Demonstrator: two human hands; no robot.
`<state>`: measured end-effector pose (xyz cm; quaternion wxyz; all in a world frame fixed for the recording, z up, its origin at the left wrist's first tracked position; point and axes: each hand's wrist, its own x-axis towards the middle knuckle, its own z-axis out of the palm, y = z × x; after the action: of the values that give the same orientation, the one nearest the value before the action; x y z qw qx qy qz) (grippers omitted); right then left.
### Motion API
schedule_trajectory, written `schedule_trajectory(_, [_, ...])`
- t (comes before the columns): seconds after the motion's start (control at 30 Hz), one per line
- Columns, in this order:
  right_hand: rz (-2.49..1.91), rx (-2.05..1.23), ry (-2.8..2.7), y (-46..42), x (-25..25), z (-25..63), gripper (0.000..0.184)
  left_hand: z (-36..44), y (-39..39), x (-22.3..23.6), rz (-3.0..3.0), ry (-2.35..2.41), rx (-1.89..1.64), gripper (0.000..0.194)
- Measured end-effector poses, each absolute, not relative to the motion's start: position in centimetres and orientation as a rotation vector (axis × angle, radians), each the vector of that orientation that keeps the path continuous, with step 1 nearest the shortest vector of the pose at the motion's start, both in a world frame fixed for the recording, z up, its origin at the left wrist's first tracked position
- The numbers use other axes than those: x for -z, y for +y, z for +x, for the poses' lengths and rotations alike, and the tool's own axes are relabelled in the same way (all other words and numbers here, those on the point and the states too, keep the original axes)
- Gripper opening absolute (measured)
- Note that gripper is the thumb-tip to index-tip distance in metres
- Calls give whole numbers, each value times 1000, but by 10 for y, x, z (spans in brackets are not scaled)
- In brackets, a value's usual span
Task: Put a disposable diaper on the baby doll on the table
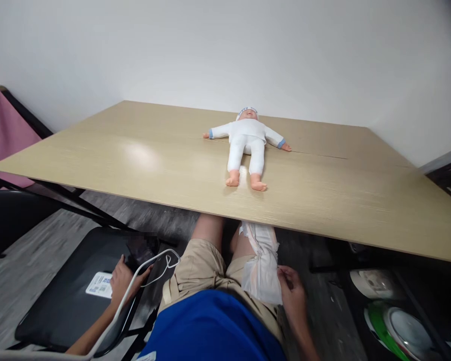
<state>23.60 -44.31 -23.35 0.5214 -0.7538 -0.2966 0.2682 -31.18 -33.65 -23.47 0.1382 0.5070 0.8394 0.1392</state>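
My right hand point(293, 291) is closed on the side edge of a white diaper point(261, 265), which lies unfolded across my right thigh. My left hand point(126, 281) is down at the black chair seat point(75, 296) to my left, fingers apart. Partly under that hand lies a white card with blue print point(99, 285). Just beyond its fingertips is a dark, blurred thing point(141, 250) that I cannot make out. A baby doll point(247, 143) in white clothes and a printed headband lies on its back on the table, arms spread, feet towards me.
The light wooden table point(154, 165) spans the view, its front edge above my knees. A white cable point(135, 276) loops past my left forearm. Pink cloth point(7, 130) hangs at far left. Below the table at right are a green-and-white round thing point(394, 326) and a white one point(372, 283).
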Motion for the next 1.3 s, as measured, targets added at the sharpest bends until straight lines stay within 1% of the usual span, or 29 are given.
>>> schedule_trajectory(0.07, [-1796,-635,-715,-442,234,235,56,-314,-332,248,1513,2451,-364,134])
schedule_trajectory(0.13, [-1787,-625,-718,-441,234,234,56,-315,-328,259,1516,2462,-346,141])
schedule_trajectory(0.27, [-1785,-611,-717,-440,236,233,57,-308,-325,272,1495,2514,-322,144])
schedule_trajectory(0.37, [-1788,-614,-718,-439,238,231,58,-300,-324,277,1462,2554,-342,141])
schedule_trajectory(0.6, [-1777,-623,-699,-438,240,225,55,-290,-322,285,1302,2681,-392,127])
schedule_trajectory(0.8, [-1742,-661,-697,-441,245,224,50,-298,-320,294,1314,2678,-423,129])
schedule_trajectory(0.93, [-1729,-669,-690,-442,246,223,48,-298,-320,299,1330,2720,-419,117])
schedule_trajectory(1.1, [-1714,-646,-707,-441,242,219,45,-299,-322,306,1394,2759,-409,108])
schedule_trajectory(1.3, [-1716,-611,-697,-438,237,214,44,-299,-322,309,1399,2803,-370,108])
